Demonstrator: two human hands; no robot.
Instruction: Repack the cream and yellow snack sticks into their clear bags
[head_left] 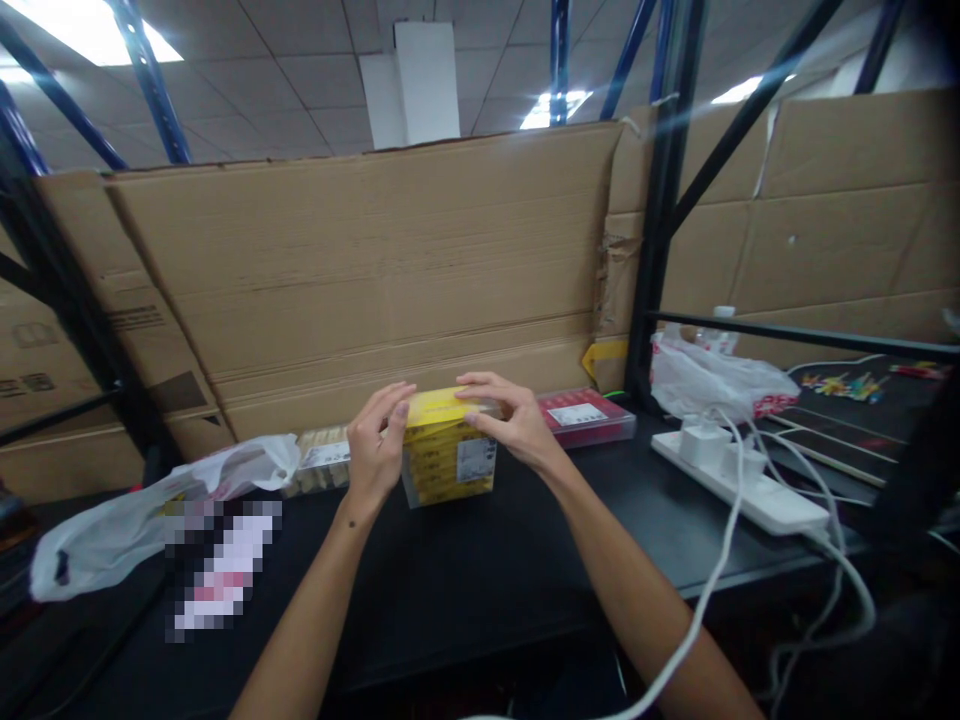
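Note:
A clear plastic box of yellow packs [439,465] with a white label on its front stands upright on the black tabletop. My left hand [380,440] is against its upper left edge, fingers bent over the top corner. On the opposite side, my right hand [517,420] grips the upper right edge, its thumb at the front and fingers on top. The box is held between both hands. Behind my right hand lies a flat red box [589,415] with a white label. To the left of my left hand is a labelled box with pale contents [322,460], partly hidden.
A white plastic bag [112,550] lies on the left, near a blurred item [229,570]. At right are a white power strip [742,485] with plugs, a white cable [720,580] crossing my right forearm, and another plastic bag [712,375]. Cardboard [397,260] walls the back.

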